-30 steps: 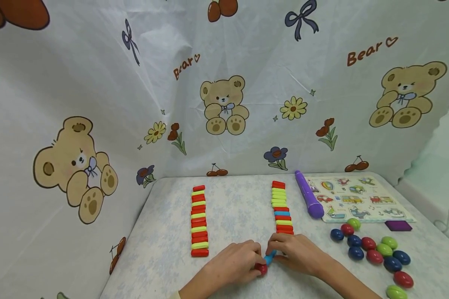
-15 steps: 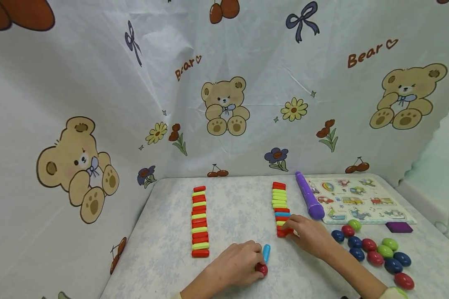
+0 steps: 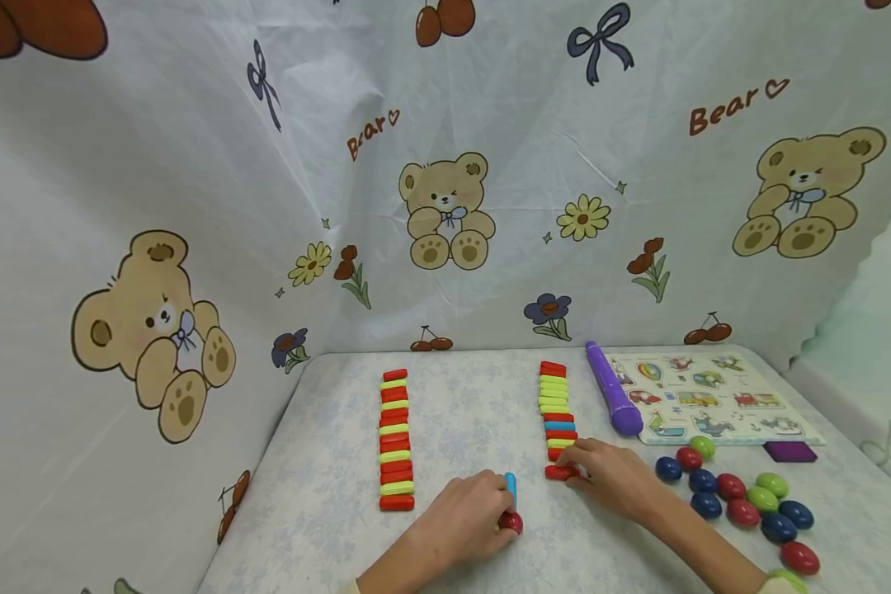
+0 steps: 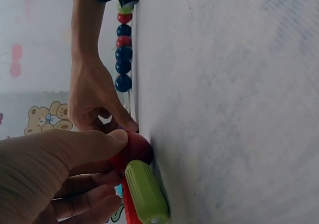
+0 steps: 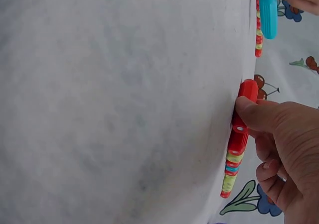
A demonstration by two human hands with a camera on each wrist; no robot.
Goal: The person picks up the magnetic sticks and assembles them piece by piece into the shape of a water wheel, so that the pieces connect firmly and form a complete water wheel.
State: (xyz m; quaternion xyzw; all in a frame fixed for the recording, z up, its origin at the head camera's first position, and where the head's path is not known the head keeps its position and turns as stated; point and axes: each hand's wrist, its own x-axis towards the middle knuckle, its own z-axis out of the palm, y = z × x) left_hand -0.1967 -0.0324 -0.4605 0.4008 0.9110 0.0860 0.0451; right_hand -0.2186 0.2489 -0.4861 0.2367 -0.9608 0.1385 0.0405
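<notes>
On the table (image 3: 445,388), two rows of pegs look mostly laid. Right hand (image 3: 612,478) pinches a red peg (image 3: 560,473) at the right row's (image 3: 557,412) near end; left hand (image 3: 468,516) grips spare pegs (image 3: 511,505), seemingly still to place.

Two rows of pegs (image 3: 396,440) on table: red, yellow-green, one blue. Loose peg (image 3: 511,487) light blue. Eggs (image 3: 742,495) red, dark blue, green. Marker (image 3: 612,398) purple. Tablecloth (image 3: 460,412) white with pale blue flowers. Backdrop (image 3: 445,206) white, tan bears.
</notes>
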